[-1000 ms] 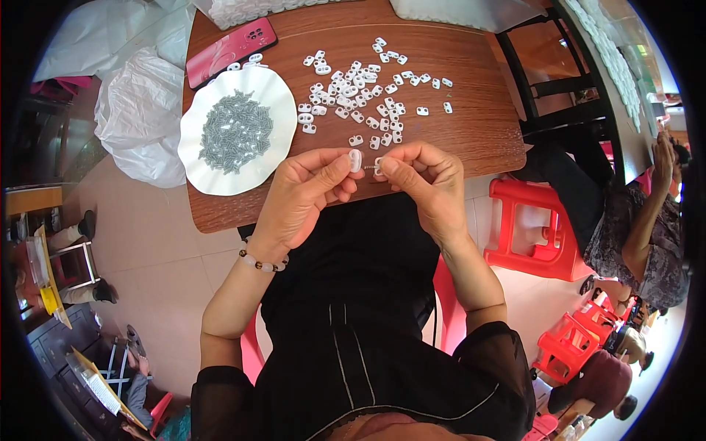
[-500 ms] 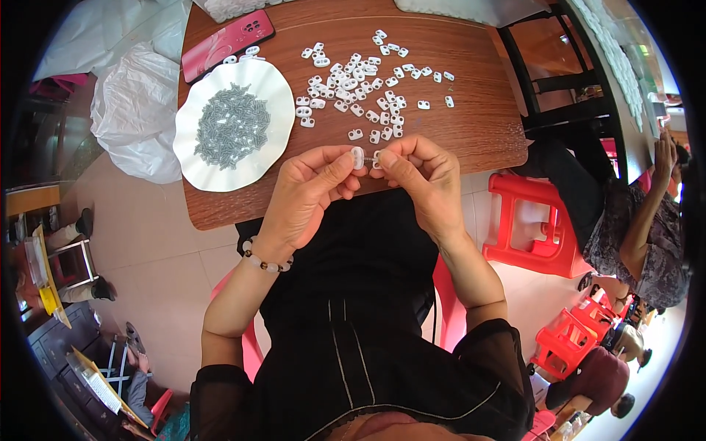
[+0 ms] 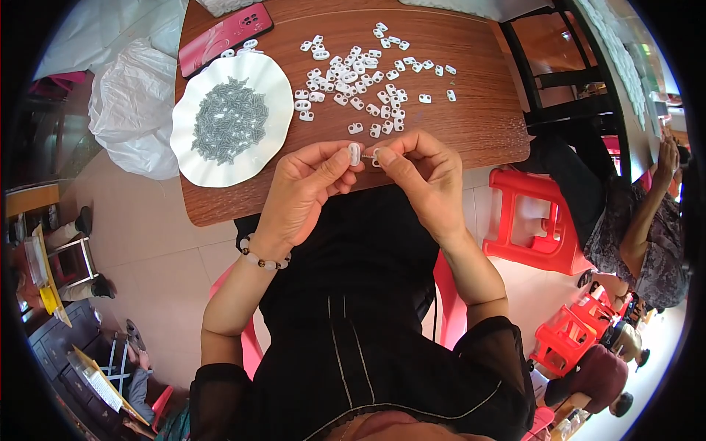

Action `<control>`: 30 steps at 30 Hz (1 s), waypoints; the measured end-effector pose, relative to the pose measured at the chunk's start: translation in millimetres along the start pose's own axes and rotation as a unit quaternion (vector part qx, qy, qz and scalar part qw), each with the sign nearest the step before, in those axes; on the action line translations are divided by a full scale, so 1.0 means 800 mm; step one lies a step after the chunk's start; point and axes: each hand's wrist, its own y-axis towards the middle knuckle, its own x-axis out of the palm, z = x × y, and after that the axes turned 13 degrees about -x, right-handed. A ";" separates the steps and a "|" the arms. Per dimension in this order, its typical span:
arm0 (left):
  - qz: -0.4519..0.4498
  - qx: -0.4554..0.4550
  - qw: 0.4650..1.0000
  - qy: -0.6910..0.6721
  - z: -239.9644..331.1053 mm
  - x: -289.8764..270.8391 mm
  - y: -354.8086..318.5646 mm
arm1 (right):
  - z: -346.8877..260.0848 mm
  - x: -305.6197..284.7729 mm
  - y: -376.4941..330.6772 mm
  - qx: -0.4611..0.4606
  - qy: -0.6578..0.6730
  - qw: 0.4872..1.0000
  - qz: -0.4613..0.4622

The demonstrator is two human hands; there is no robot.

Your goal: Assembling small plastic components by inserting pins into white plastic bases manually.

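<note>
Over the table's near edge, my left hand pinches a white oval plastic piece between thumb and fingers. My right hand is closed on a small white two-hole plastic piece, partly hidden by the thumb. A thin metal spring bridges the short gap between the two pieces; whether its ends are seated I cannot tell. Beyond my hands, several similar white two-hole pieces lie scattered on the table. A white wavy-rimmed plate to the left bears a heap of small grey metal springs.
The brown wooden table carries a pink phone at its far left. Left of it hangs a white plastic bag. A red stool stands to the right, beside a seated person. Other people sit farther off.
The gap between the two white pieces has widened slightly, the left one shifting a little left. Both hands keep their pinch.
</note>
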 end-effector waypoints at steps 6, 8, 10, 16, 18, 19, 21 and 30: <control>0.006 0.006 1.000 0.011 -0.001 -0.001 0.000 | 0.000 -0.001 -0.001 -0.005 -0.026 1.000 -0.010; 0.008 0.007 1.000 0.012 -0.002 -0.001 0.001 | 0.001 -0.002 -0.001 -0.003 -0.036 0.999 -0.010; 0.015 0.008 1.000 0.015 -0.001 -0.001 0.000 | 0.002 -0.001 -0.001 -0.002 -0.036 0.999 -0.008; 0.041 0.031 0.998 0.040 -0.003 0.000 -0.002 | 0.007 -0.002 -0.002 -0.015 -0.069 0.998 -0.006; 0.048 0.040 0.997 0.051 -0.003 0.001 -0.003 | 0.009 -0.003 -0.002 -0.014 -0.078 0.997 -0.005; 0.054 0.049 0.995 0.063 -0.003 0.001 -0.003 | 0.011 -0.004 -0.002 -0.015 -0.085 0.996 -0.006; 0.056 0.055 0.995 0.069 -0.004 0.002 -0.003 | 0.011 -0.004 -0.003 -0.017 -0.092 0.996 -0.008; 0.050 0.049 0.996 0.055 -0.004 0.001 -0.003 | 0.003 0.001 -0.003 0.005 -0.033 0.999 -0.002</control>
